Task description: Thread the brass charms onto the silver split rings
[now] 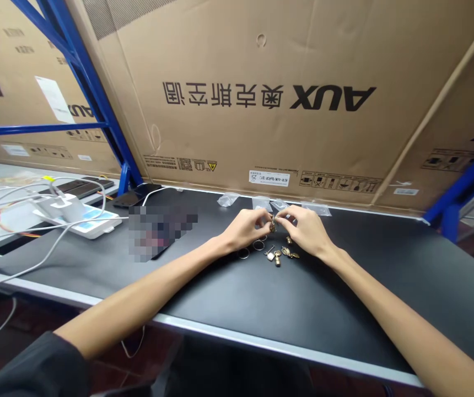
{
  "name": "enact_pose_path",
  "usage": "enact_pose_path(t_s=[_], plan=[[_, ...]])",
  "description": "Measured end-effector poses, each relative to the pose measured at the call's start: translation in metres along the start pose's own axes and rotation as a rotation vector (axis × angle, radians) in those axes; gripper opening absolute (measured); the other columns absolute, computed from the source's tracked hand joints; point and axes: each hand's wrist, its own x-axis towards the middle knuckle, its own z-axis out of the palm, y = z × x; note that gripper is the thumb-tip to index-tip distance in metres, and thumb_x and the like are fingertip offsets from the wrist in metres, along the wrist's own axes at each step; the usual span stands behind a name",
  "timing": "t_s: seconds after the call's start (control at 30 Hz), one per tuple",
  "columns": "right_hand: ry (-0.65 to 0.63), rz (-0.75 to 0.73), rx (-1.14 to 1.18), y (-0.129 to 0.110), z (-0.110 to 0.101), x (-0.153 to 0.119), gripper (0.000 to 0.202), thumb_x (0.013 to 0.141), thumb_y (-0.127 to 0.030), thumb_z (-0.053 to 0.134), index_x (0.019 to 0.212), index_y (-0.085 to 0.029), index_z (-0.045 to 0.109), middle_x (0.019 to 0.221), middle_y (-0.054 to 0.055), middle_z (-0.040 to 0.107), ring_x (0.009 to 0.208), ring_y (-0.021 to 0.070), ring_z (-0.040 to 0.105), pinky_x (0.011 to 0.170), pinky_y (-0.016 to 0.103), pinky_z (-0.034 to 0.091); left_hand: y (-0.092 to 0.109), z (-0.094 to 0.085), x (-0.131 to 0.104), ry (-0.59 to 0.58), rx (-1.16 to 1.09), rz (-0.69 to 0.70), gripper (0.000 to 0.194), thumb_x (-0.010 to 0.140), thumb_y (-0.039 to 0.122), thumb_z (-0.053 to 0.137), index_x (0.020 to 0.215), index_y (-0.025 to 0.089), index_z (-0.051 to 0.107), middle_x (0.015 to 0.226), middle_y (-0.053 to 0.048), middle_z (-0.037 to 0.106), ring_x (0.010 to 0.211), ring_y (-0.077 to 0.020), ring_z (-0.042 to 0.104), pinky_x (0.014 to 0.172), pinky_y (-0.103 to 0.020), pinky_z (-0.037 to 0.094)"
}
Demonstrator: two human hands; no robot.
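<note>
My left hand [247, 227] and my right hand [308, 229] meet over the dark tabletop, fingertips pinched around a small bronze-coloured metal charm [273, 225] between them. Its finer parts are too small to make out. Below the hands lie a silver charm [270, 254], a bronze charm [278, 258] and a further brass-coloured piece [290, 252]. Another small brass piece [289, 240] sits beside my right fingers. Thin metal rings, one at the front [243, 253] and one nearer the hand [258, 245], rest under my left hand.
Clear plastic bags [262, 204] lie along the table's back edge, before a large cardboard box [229, 132]. At the left are a white power strip [96, 220], white cables [50, 255] and a dark phone [140, 195]. Blue shelf posts [108, 138] stand at the sides.
</note>
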Motion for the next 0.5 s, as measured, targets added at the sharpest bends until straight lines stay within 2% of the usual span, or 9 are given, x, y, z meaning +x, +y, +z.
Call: enact_pose_path(t_s=[0.17,0.33,0.5], plan=[[0.026,-0.004,0.051,-0.0024,0.0035,-0.0012,0.017,0.096,-0.031,0.055,0.093,-0.023,0.070,0.094,0.002,0.075,0.078,0.0169,0.067,0.067,0.028,0.048,-0.0009,-0.0007,-0.0002,-0.014,0.027,-0.008,0.011,0.085,0.024,0.059,0.087,0.017,0.067,0.082,-0.002,0.073,0.066,-0.0120,0.060,0.067,-0.024,0.047],[0.025,-0.070,0.024,-0.0029,0.0036,-0.0031,0.015,0.096,-0.027,0.055,0.093,-0.022,0.069,0.097,0.002,0.074,0.084,0.0174,0.068,0.071,0.028,0.048,-0.0016,-0.0003,-0.0015,-0.017,0.028,-0.019,0.013,0.085,0.024,0.058,0.092,0.017,0.067,0.073,0.000,0.070,0.064,-0.0127,0.061,0.064,-0.023,0.047],[0.040,-0.118,-0.054,-0.0019,0.0017,-0.0038,0.018,0.098,-0.027,0.052,0.096,-0.021,0.068,0.095,0.005,0.072,0.080,0.0203,0.067,0.062,0.029,0.044,0.0039,-0.0039,0.0001,-0.035,0.002,0.019,0.032,0.093,0.026,0.049,0.124,0.020,0.057,0.093,-0.001,0.075,0.068,-0.0118,0.066,0.067,-0.023,0.051]])
